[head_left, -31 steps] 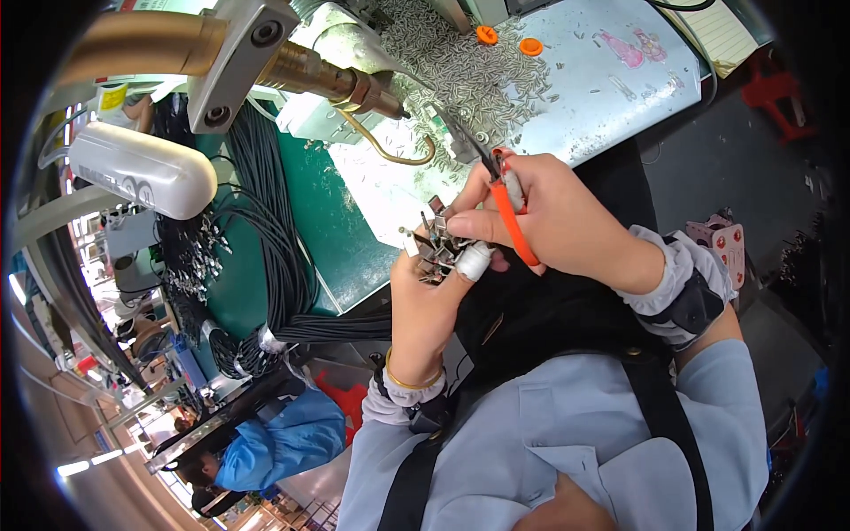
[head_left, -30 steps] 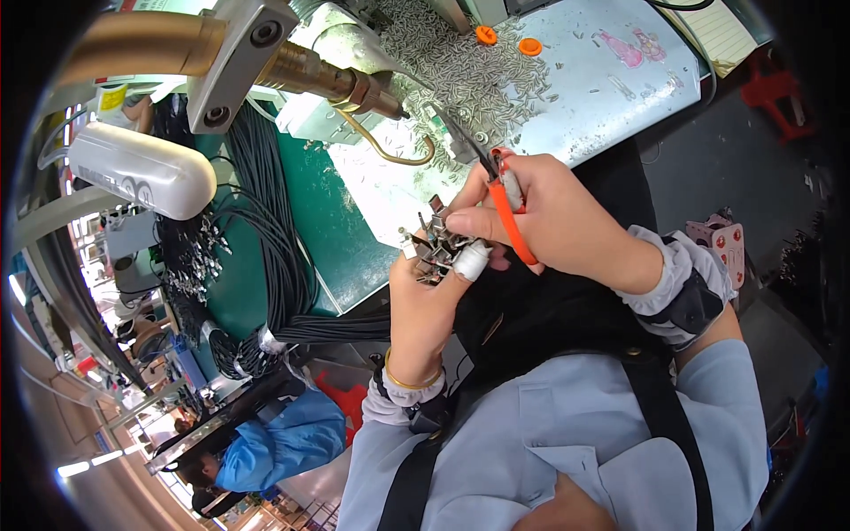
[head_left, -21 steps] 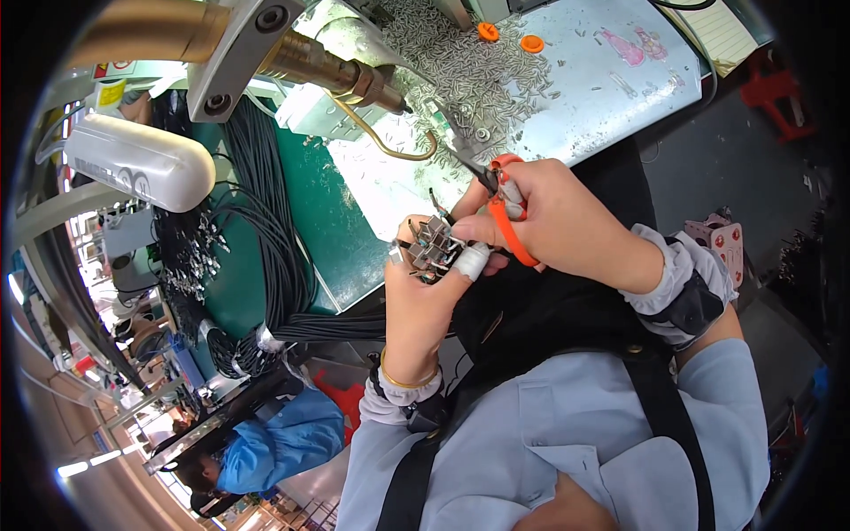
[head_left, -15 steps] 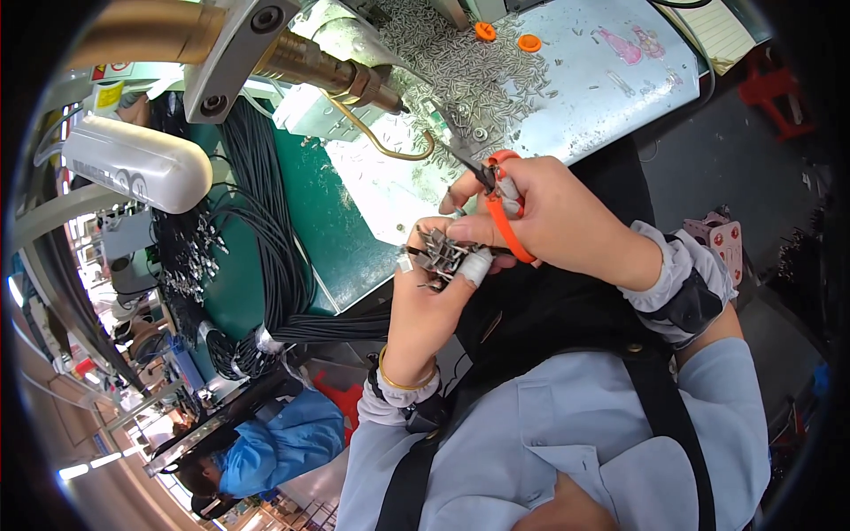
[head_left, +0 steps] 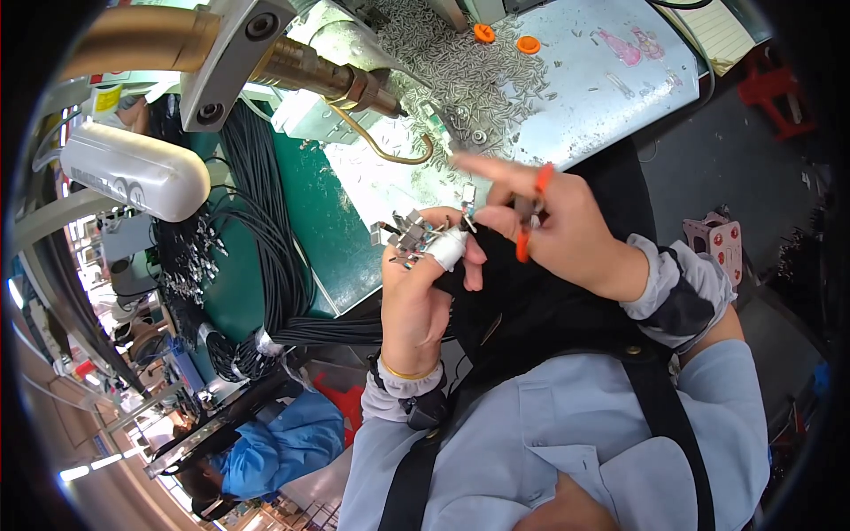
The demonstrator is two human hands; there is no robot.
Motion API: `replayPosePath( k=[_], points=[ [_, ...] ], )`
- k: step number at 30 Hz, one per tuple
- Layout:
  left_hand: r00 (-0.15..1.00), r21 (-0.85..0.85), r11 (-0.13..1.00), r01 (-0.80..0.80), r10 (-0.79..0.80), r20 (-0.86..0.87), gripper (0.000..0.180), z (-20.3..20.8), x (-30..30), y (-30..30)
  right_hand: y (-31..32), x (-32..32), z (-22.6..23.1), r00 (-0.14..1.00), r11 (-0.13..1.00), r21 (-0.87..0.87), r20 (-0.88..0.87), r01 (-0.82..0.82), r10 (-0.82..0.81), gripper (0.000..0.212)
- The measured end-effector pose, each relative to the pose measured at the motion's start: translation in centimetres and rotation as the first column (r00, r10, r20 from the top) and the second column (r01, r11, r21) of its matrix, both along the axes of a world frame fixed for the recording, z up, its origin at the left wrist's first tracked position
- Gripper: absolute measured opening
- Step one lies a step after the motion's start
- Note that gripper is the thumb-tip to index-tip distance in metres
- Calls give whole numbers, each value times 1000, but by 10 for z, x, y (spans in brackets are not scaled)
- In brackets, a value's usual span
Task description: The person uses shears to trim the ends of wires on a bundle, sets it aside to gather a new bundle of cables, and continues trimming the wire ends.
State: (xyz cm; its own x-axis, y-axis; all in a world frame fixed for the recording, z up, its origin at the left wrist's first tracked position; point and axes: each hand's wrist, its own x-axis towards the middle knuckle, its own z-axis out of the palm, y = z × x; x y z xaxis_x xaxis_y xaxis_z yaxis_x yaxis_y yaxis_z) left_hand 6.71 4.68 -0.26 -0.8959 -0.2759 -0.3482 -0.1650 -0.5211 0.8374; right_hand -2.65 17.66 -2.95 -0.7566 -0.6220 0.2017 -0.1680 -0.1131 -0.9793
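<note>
My left hand [head_left: 411,305], its thumb wrapped in white tape, closes around a bunch of cable ends with small metal connectors [head_left: 409,232] and thin coloured wires. One connector [head_left: 468,196] stands apart from the bunch, beside the left thumb. My right hand [head_left: 574,228] keeps the orange-handled scissors [head_left: 522,244] in its palm, with a handle loop around a finger. The blades are mostly hidden behind the fingers. Its forefinger stretches left, blurred at the tip, while the right thumb is close to the separate connector.
Many small metal pieces [head_left: 478,84] lie heaped on the white worktop [head_left: 584,115], with two orange rings [head_left: 528,44] beyond. A machine nozzle [head_left: 382,99] with a curved brass tube juts in from the left. Black cables [head_left: 266,177] run over a green mat; a person in blue [head_left: 283,447] sits lower left.
The scissors have turned back into my right palm, and the right forefinger has straightened. My left hand has shifted slightly left, and one connector now stands apart from the bunch.
</note>
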Motion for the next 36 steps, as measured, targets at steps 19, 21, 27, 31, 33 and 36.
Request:
replayPosePath(
  k=[19,21,27,31,33,36],
  points=[
    [970,-587,776,-232,231,-77,21,0,-3,24,8,6,4,925,996,16,-372,86,-74,12],
    [971,-687,702,-191,236,-29,19,2,-3,26,9,5,2,816,994,52,-576,96,-49,8],
    [984,-714,677,-180,111,-143,20,-8,2,19,5,11,-2,985,1000,-4,-170,27,-27,11],
    [971,-472,854,-221,239,-23,21,-2,0,18,5,11,0,980,998,-40,191,-56,63,15],
    [963,-229,947,-226,252,91,22,1,-1,16,6,10,-1,964,995,-13,246,-100,100,18],
    [973,-515,831,-210,227,-30,22,-2,-1,21,9,8,2,985,999,33,-174,4,2,17]
  ],
)
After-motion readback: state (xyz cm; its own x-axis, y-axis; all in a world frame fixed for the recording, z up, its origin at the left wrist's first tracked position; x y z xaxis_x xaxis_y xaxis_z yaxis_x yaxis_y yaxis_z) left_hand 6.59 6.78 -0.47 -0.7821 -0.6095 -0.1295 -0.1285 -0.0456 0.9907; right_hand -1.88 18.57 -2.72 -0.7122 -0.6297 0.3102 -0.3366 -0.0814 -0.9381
